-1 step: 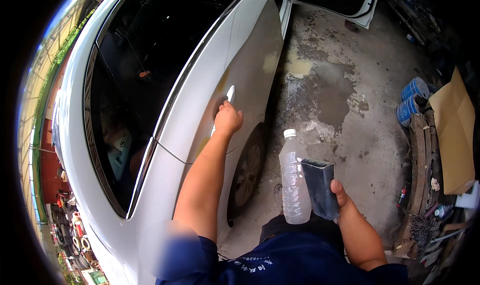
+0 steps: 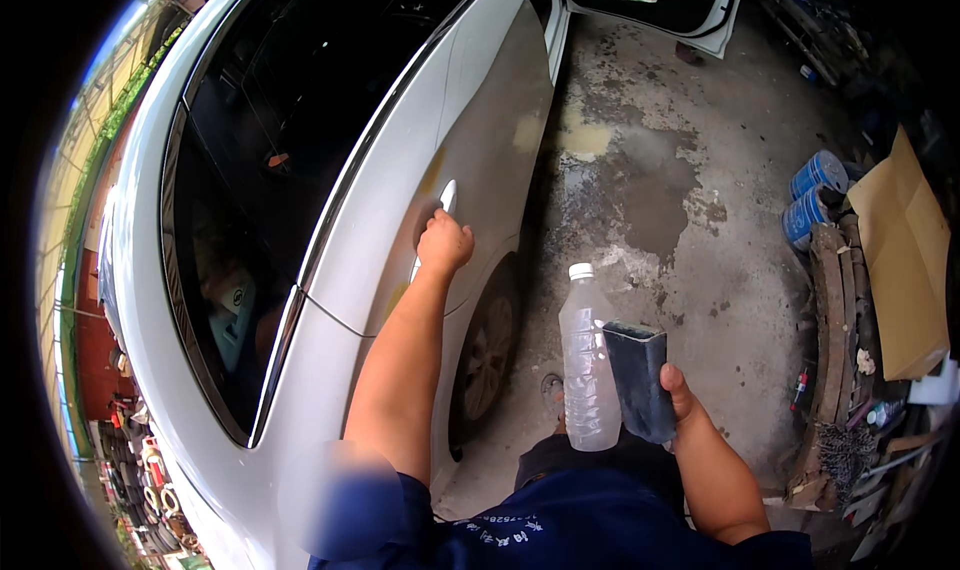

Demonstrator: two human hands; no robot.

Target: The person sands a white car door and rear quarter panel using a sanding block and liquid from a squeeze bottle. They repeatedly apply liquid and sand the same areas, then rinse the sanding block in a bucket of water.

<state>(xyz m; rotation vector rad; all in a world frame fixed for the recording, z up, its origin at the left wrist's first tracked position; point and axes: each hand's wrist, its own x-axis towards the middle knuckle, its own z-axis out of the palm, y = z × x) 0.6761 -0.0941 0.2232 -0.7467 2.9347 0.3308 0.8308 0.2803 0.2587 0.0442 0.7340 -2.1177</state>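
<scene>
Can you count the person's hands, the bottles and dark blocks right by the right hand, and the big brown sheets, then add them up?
Hands: 2 (left hand, right hand)
Clear bottle: 1
Dark block: 1
Brown sheet: 1
Total: 5

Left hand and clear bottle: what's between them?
In the head view, going from left hand to clear bottle: a bit of the car's pale side, the wheel's edge, then concrete floor.

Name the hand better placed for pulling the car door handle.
Probably the left hand: its fingers are at the door handle, while the right hand holds a dark block, away from the car.
</scene>
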